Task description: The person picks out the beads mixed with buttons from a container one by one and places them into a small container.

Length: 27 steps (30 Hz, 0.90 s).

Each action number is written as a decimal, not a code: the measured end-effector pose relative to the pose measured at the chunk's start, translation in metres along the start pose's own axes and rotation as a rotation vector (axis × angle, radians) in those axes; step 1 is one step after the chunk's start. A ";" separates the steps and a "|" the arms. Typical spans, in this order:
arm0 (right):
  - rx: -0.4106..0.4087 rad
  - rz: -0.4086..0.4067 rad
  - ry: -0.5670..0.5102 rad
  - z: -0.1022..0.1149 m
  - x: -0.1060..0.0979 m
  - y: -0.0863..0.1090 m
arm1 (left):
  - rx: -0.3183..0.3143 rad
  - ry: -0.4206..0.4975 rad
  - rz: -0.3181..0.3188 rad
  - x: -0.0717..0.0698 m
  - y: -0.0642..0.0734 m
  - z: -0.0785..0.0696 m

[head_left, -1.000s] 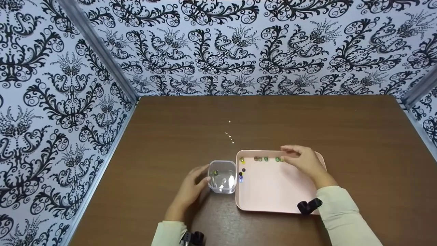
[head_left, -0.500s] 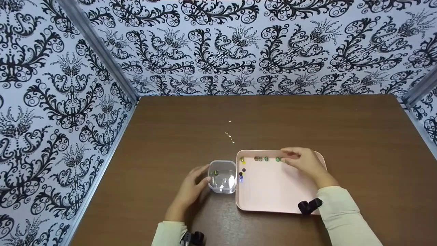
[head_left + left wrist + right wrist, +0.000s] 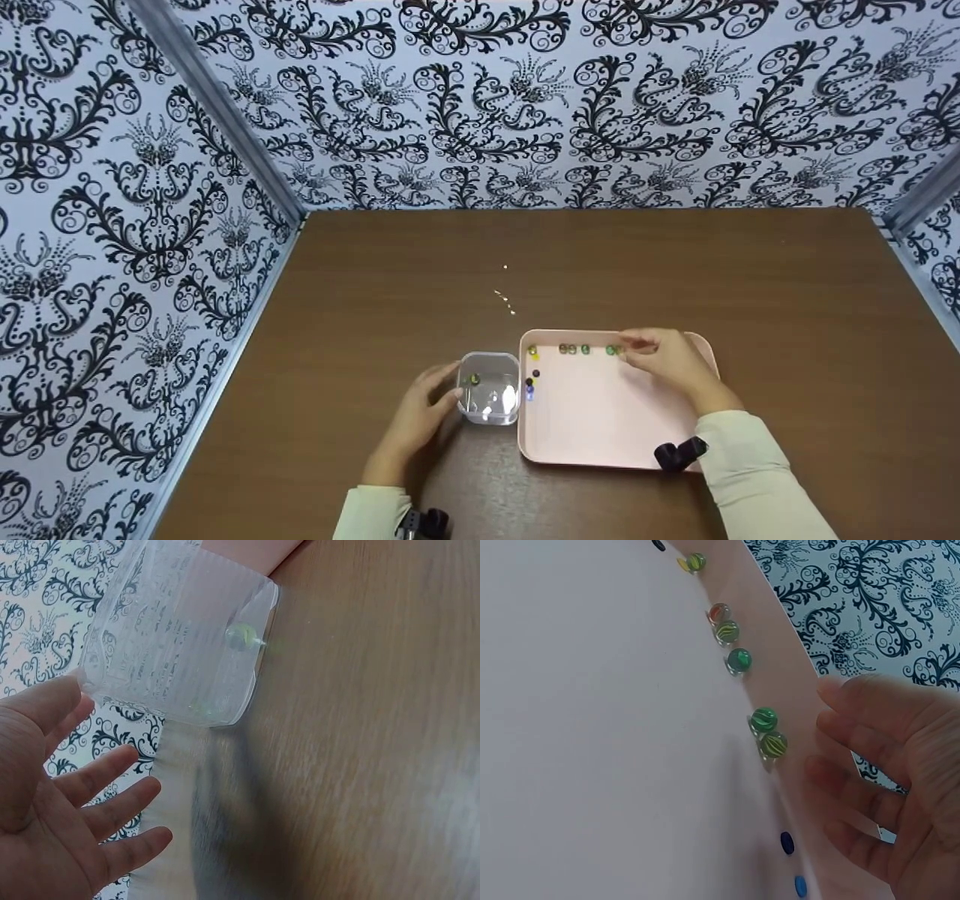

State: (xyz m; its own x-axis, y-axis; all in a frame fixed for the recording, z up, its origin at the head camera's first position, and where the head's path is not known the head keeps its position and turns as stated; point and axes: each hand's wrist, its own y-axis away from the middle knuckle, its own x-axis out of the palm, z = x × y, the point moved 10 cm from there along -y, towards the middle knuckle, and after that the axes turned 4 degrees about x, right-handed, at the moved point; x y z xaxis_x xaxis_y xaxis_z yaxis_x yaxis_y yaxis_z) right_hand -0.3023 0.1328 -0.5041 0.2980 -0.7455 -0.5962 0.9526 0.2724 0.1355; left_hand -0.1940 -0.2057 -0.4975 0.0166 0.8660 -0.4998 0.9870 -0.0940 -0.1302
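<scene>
My left hand [image 3: 421,412] touches the left side of a clear plastic container [image 3: 487,418] with thumb and forefinger; the other fingers are spread in the left wrist view. Inside lies a green-yellow glass marble [image 3: 241,636]. My right hand [image 3: 667,364] hovers at the far wall of a pink tray [image 3: 600,420], fingers bent loosely and holding nothing. Just beside its fingertips in the right wrist view lie a green marble [image 3: 763,719] and a yellow-green striped marble [image 3: 773,745], close together.
More marbles line the tray's far wall, among them a teal marble [image 3: 739,660]. Dark and blue pieces lie along the left wall. A dark blue piece [image 3: 787,843] and a light blue piece [image 3: 801,886] show below the right hand. Brown table [image 3: 390,285], patterned walls behind.
My right hand has come slightly down toward the near side, its fingertips now lower beside the pair of marbles. The left hand and container have stayed put.
</scene>
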 end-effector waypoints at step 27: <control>-0.083 0.024 0.114 -0.002 0.010 -0.001 | 0.006 0.001 -0.002 -0.001 -0.001 0.000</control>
State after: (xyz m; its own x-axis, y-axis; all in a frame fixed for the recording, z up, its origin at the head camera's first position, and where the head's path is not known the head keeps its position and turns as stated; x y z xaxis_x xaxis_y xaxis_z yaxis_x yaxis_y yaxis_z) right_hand -0.3006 0.1263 -0.5112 0.3075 -0.6656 -0.6800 0.9355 0.3423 0.0879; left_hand -0.1949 -0.2063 -0.4969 0.0145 0.8666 -0.4987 0.9861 -0.0949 -0.1364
